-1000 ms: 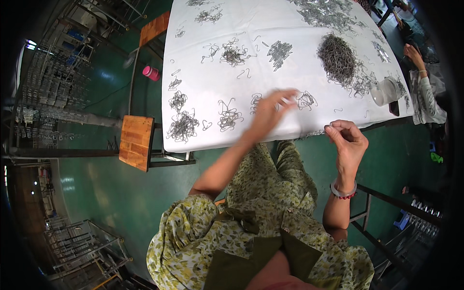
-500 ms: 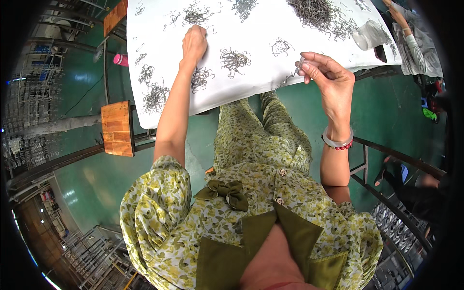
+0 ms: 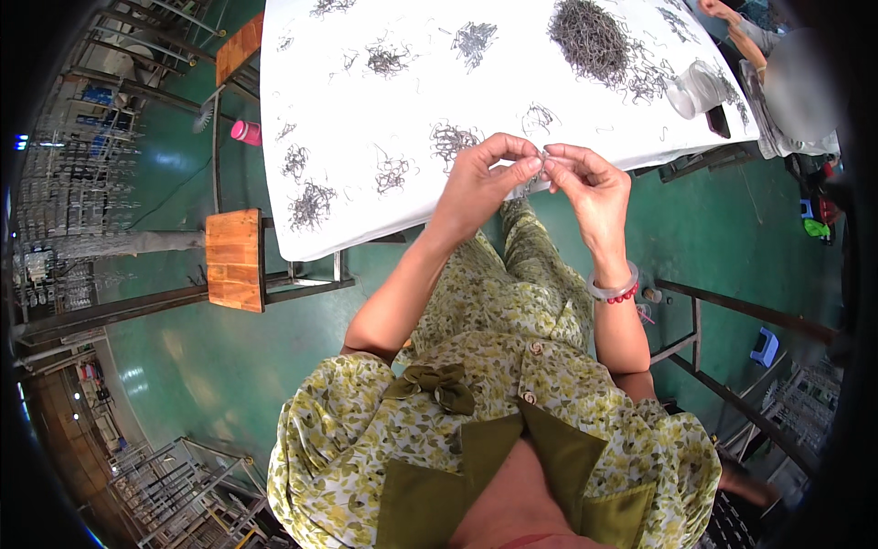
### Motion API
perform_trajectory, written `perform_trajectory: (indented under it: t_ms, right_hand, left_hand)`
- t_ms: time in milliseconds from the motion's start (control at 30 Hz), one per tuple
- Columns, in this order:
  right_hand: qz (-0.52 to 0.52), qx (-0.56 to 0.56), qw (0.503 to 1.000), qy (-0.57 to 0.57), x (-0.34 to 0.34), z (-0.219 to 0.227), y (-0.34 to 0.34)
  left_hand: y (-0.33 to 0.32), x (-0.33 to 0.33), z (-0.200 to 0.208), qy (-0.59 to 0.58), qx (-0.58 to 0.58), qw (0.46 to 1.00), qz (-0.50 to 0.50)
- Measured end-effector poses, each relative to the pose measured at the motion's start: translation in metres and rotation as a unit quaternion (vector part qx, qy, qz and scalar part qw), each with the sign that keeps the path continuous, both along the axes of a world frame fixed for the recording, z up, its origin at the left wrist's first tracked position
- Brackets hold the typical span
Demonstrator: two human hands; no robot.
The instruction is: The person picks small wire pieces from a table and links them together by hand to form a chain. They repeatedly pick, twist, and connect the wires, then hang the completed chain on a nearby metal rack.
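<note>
My left hand (image 3: 485, 183) and my right hand (image 3: 590, 192) meet above the near edge of the white-covered table (image 3: 352, 224), thumbs and fingertips pinched together. A thin dark strand, seemingly linked wire hooks (image 3: 528, 188), hangs just under the right fingertips. What the left fingertips pinch is too small to make out. Just beyond my left hand lies a loose pile of bent wire hooks (image 3: 453, 139), and a smaller pile (image 3: 539, 117) sits past the fingertips. Another pile (image 3: 391, 172) is left of my left hand.
More hook piles (image 3: 311, 205) dot the table, with a large heap (image 3: 590, 41) at the far right. A clear plastic tub (image 3: 695, 91) stands near a dark flat object (image 3: 719, 121). Another person's hand (image 3: 721, 11) is at the right. A wooden stool (image 3: 234, 261) stands left.
My left hand has come from a far hook pile back to the right, meeting my right hand. The right hand has moved slightly down and left. The view has shifted a little.
</note>
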State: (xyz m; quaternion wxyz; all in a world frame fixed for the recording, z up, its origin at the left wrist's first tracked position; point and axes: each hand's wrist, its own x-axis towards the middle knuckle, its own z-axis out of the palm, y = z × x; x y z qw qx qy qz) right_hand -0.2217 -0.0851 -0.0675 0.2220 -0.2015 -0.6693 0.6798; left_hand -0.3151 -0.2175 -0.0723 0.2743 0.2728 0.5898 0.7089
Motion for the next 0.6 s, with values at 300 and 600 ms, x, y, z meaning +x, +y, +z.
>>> perform_trajectory:
  t_ms: [300,600]
  right_hand:
    - [0.0,0.12,0.993,-0.014,0.007,0.007,-0.005]
    - [0.125,0.375,0.914,0.094,-0.129,-0.02,0.061]
  left_hand:
    - [0.004,0.013,0.0,0.119,-0.043,0.988,0.087]
    - [0.002,0.01,0.006,0.152,-0.065,0.984,0.06]
